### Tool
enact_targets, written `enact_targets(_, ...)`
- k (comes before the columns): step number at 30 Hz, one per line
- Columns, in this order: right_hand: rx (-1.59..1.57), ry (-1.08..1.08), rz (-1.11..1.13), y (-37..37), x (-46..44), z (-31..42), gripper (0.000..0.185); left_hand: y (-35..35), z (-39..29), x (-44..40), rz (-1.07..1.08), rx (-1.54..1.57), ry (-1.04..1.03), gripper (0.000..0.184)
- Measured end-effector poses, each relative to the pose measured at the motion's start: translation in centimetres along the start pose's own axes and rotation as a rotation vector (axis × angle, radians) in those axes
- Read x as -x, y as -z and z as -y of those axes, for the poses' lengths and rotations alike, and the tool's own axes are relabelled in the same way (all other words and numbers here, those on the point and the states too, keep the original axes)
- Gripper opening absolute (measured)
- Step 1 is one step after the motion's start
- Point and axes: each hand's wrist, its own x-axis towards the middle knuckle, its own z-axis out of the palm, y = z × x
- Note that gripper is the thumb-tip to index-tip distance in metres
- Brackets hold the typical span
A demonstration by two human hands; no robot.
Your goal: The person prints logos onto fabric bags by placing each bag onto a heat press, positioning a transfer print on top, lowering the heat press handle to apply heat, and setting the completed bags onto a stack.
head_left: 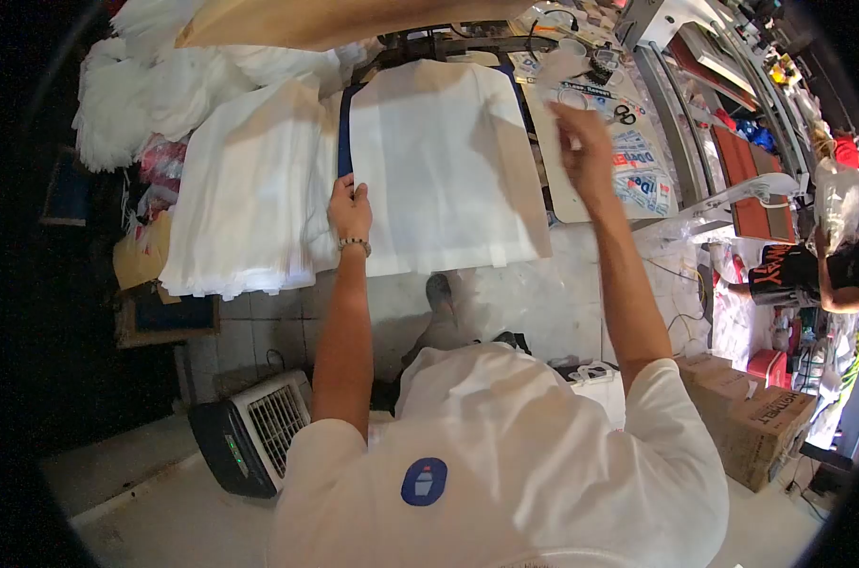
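A large white sheet (429,170) lies flat in front of me over a blue-edged board (345,133). My left hand (350,206) is at the sheet's left edge, its fingers curled and the thumb near the border; it pinches the edge there. To the right of the sheet, my right hand (583,150) is raised with bent fingers, partly smeared by motion, and what it holds, if anything, cannot be made out. A thick stack of white sheets (250,189) lies left of my left hand.
Scissors (624,115) and printed blue-and-red labels (638,170) lie at the right. Beyond them is a metal frame (680,123). White bundles (164,90) are piled at the upper left. A fan heater (259,431), cardboard boxes (747,417) and another person (808,275) are around.
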Motion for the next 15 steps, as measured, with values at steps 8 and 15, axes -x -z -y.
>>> enact_targets(8, 0.017, 0.184, 0.469, -16.0, 6.5, 5.2, 0.037, 1.7, -1.7, -0.8, 0.062, -0.48, -0.267, 0.038)
enact_targets(15, 0.084, 0.004, 0.562, -14.7, 7.8, 7.9, 0.039, 5.5, -28.6, -1.7, 0.738, -0.168, -0.541, 0.039)
